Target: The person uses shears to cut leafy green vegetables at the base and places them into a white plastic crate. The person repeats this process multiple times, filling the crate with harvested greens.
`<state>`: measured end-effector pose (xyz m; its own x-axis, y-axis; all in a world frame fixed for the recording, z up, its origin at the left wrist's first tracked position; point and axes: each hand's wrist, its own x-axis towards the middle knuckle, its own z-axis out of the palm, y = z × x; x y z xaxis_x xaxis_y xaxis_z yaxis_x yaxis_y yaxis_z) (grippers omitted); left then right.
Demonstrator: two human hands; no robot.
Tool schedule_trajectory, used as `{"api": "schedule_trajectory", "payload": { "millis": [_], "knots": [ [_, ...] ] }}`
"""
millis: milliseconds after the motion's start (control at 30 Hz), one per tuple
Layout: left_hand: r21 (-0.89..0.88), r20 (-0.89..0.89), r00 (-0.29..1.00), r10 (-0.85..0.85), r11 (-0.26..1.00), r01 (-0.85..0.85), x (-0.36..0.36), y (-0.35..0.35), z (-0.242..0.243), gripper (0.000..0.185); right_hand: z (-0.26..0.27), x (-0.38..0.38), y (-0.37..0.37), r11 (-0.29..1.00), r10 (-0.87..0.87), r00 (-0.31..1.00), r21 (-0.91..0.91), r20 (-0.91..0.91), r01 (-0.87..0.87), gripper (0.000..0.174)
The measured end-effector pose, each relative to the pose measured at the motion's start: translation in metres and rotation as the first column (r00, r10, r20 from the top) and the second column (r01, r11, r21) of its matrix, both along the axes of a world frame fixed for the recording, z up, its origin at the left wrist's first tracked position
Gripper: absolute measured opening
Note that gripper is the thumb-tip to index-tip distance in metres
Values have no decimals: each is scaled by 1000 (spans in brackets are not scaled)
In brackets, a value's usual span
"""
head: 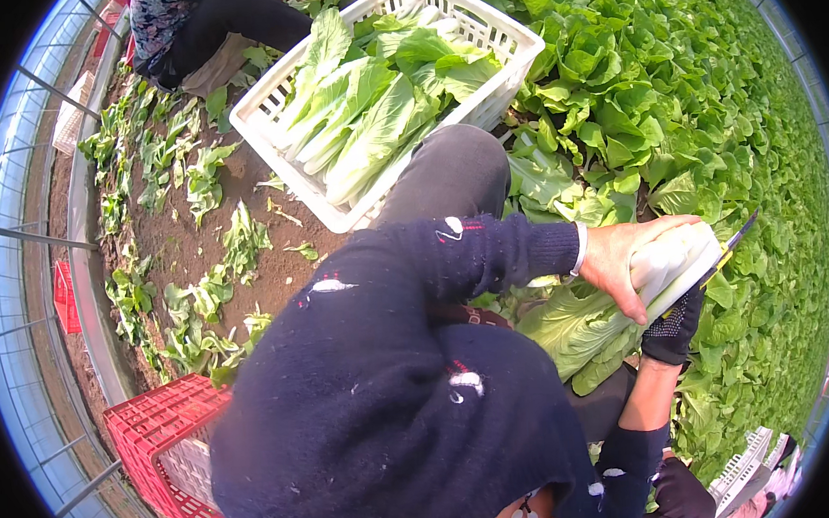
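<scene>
My bare left hand (615, 262) grips a head of leafy cabbage (674, 256) around its thick white stalks. The cabbage is tilted, its pale base at the upper right and its green leaves hanging toward my lap. Just beyond the base shows the dark blade of a knife (742, 230), with yellow near its handle. My right hand (673, 326), in a black dotted work glove, is closed on that knife beside the stalks. Its handle is mostly hidden, and whether the blade touches the base I cannot tell.
A white plastic crate (290, 174) of cut cabbages stands by my knee. Dense growing cabbages (659, 91) spread to the right. Trimmed leaves (241, 243) litter the soil. Behind me lies a red crate (164, 448). Another person (233, 22) crouches beyond the white crate; more white crates (741, 463) stand lower right.
</scene>
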<state>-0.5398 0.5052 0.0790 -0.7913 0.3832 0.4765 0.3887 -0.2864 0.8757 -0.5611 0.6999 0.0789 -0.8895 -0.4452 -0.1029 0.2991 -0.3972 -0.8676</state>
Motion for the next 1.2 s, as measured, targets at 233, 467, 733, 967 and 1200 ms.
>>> {"api": "schedule_trajectory", "payload": {
  "millis": [233, 467, 733, 967, 1200],
  "knots": [
    [97, -34, 995, 97, 991, -93, -2, -22, -13, 130, -6, -6, -26, 983, -26, 994, 178, -108, 45, 52],
    [137, 108, 986, 123, 981, -138, 1, -30, -20, 123, -8, -8, -44, 996, 33, 999, 79, 18, -35, 48],
    [481, 346, 934, 88, 838, -257, 25, -27, -14, 94, -8, -16, -44, 941, 46, 998, 337, -51, -26, 43],
    [609, 431, 893, 126, 690, -391, 40, -94, 41, 58, 36, -35, -64, 982, -85, 987, 155, -134, 106, 41],
    [807, 287, 812, 508, 328, -491, 97, -285, 20, 41, 22, -37, -47, 990, 53, 996, 131, -65, -45, 45]
  ]
}}
